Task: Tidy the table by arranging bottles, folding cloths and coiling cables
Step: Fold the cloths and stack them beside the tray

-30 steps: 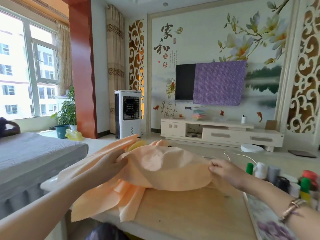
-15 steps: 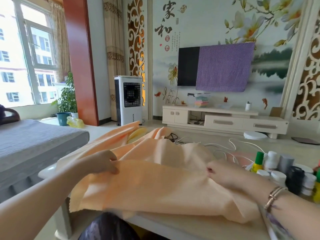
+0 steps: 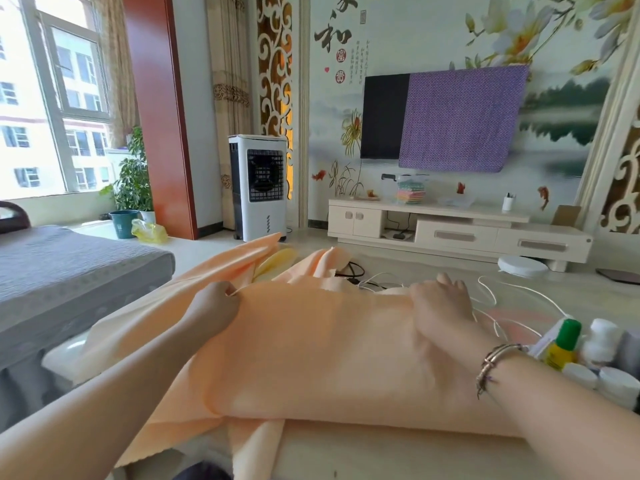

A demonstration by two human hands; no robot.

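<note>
A large peach-orange cloth (image 3: 311, 348) lies spread across the near part of the pale table (image 3: 398, 455), doubled over on itself, with loose tails spilling off the near-left edge and a rumpled heap of it at the far side. The left hand (image 3: 214, 311) pinches the far-left corner of the folded layer, fingers curled on the fabric. The right hand (image 3: 441, 306) lies flat on the far-right end, fingers fairly straight and pressing down rather than gripping.

To fold this well, I'd say the two far corners want drawing level with each other and the top edge pulled taut before it is laid down, so the layers line up. The flat right hand could then sweep toward the left to push out air and wrinkles. The tails hanging over the near edge look likely to drag the fold crooked, so they should be gathered in first. The thin white cables (image 3: 512, 306) tangled just beyond the right hand are near enough to get caught under the cloth.

Compared with half a second ago, both hands have carried the folded edge farther away across the table, and the right hand has gone from holding the edge to pressing it flat. The cluster of small plastic bottles (image 3: 595, 355) at the right sits where it was.
</note>
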